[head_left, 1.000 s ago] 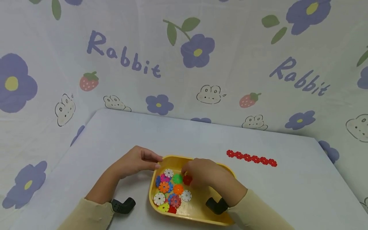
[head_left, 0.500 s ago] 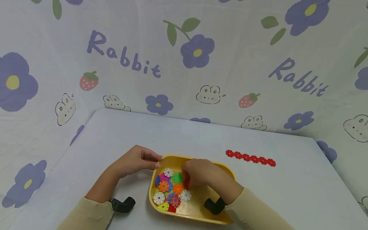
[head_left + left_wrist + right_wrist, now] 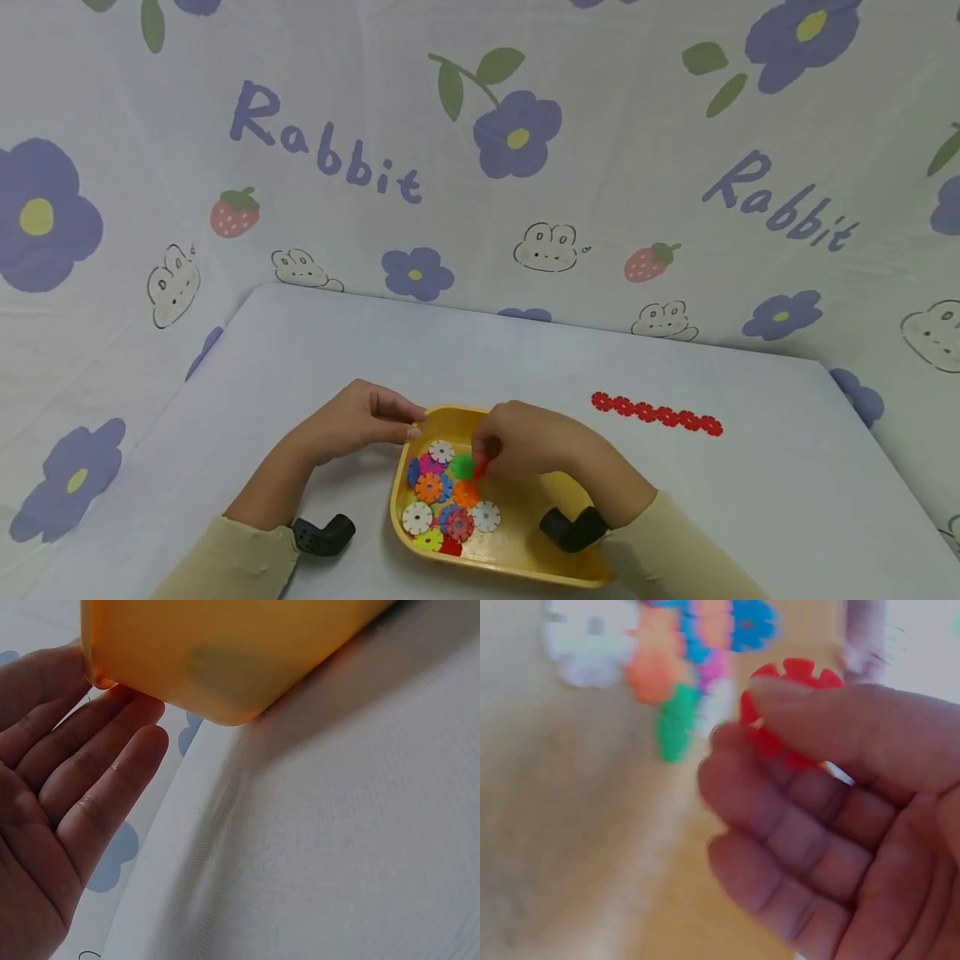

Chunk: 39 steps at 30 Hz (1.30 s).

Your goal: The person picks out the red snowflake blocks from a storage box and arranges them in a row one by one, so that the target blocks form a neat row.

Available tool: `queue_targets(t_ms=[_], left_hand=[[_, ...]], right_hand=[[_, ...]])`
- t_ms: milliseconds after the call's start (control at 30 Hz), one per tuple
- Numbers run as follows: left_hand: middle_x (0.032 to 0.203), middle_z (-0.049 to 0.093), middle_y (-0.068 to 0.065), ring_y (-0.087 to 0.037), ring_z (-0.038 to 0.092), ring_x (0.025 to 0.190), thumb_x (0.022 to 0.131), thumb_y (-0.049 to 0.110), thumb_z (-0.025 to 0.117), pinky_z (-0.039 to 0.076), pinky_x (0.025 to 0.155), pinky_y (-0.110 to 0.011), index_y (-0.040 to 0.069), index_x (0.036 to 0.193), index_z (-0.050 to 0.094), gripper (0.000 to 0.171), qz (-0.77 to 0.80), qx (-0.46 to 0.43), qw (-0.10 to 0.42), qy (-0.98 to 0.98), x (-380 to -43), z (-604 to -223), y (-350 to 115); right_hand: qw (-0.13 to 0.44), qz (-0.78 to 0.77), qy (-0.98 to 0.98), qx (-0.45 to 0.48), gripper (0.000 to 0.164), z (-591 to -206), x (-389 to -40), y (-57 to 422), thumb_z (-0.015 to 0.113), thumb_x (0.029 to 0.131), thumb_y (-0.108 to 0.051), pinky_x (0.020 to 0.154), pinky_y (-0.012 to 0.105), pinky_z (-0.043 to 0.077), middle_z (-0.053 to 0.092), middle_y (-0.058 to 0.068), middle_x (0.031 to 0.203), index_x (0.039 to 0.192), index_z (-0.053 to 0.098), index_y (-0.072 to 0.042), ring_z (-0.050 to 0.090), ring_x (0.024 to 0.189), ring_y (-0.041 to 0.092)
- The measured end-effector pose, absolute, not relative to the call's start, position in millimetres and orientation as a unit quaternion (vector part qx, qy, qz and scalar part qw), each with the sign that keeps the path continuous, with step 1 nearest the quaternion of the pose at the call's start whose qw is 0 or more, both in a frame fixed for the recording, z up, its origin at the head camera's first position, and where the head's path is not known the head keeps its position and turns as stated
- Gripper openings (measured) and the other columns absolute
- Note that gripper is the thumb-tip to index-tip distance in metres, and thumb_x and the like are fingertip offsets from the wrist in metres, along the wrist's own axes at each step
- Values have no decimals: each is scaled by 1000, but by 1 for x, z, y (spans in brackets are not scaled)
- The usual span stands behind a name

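Behind us hangs a white cloth printed with purple flowers and rabbits (image 3: pixel 450 200), above a white-covered table (image 3: pixel 420 350). With the right hand (image 3: pixel 528 437) we pinch a red, round, notched plastic disc (image 3: pixel 806 673) between thumb and fingers, over a yellow plastic tray (image 3: pixel 517 542). Left of that pinch and nearer us lie loose plastic discs in mixed colours (image 3: pixel 430 488); beyond it, to the right, is a straight row of red notched discs (image 3: pixel 646 412). Our left hand (image 3: pixel 360 425), left of the pinch, holds the tray's corner rim, thumb against fingers. To handle the disc well, we should pinch near its edge, raise it clear of its neighbours, and steady the tray.
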<state>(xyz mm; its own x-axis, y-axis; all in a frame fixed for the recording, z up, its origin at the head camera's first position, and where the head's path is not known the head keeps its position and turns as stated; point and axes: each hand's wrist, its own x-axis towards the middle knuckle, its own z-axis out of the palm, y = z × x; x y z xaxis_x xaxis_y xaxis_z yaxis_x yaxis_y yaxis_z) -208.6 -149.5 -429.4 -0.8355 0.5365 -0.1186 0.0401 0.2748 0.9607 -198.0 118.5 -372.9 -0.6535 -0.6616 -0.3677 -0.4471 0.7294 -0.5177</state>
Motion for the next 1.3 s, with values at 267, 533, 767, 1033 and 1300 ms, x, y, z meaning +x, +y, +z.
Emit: queue_targets(t_ms=[267, 533, 767, 1033, 1300], left_hand=[[113, 73, -10, -20, 70, 102, 86, 24, 77, 58, 87, -32, 6, 113, 73, 33, 569, 189, 215, 771, -209, -427, -147], [112, 74, -8, -18, 69, 102, 86, 26, 77, 58, 88, -31, 8, 112, 74, 32, 560, 183, 215, 779, -208, -427, -147], [112, 74, -8, -19, 70, 101, 86, 25, 77, 58, 87, -31, 8, 112, 74, 31, 562, 182, 216, 778, -208, -428, -146], [112, 73, -9, -18, 71, 99, 86, 27, 77, 59, 86, -31, 8, 112, 74, 33, 567, 179, 226, 771, -208, -433, -144], [112, 73, -7, -19, 71, 101, 85, 28, 77, 58, 87, -32, 9, 112, 74, 32, 567, 169, 219, 776, -208, -430, -148]], right_hand=[[197, -310, 886, -284, 7, -339, -207, 172, 71, 90, -21, 75, 27, 58, 71, -9, 88, 96, 75, -23, 64, 79, 15], [106, -372, 912, -137, 25, -344, -210, 260, 74, 87, -36, 71, 33, 59, 72, 4, 95, 105, 72, -18, 66, 83, 26], [60, -395, 916, 31, 56, -381, -207, 348, 67, 90, -47, 77, 30, 59, 70, 8, 109, 127, 62, -6, 64, 93, 24], [61, -422, 868, 255, 76, -434, -198, 436, 67, 88, -54, 64, 21, 54, 70, -8, 87, 140, 49, 0, 59, 84, 19], [48, -393, 873, 283, 80, -450, -205, 451, 70, 84, -57, 57, 22, 49, 65, -3, 84, 137, 53, 0, 58, 78, 17]])
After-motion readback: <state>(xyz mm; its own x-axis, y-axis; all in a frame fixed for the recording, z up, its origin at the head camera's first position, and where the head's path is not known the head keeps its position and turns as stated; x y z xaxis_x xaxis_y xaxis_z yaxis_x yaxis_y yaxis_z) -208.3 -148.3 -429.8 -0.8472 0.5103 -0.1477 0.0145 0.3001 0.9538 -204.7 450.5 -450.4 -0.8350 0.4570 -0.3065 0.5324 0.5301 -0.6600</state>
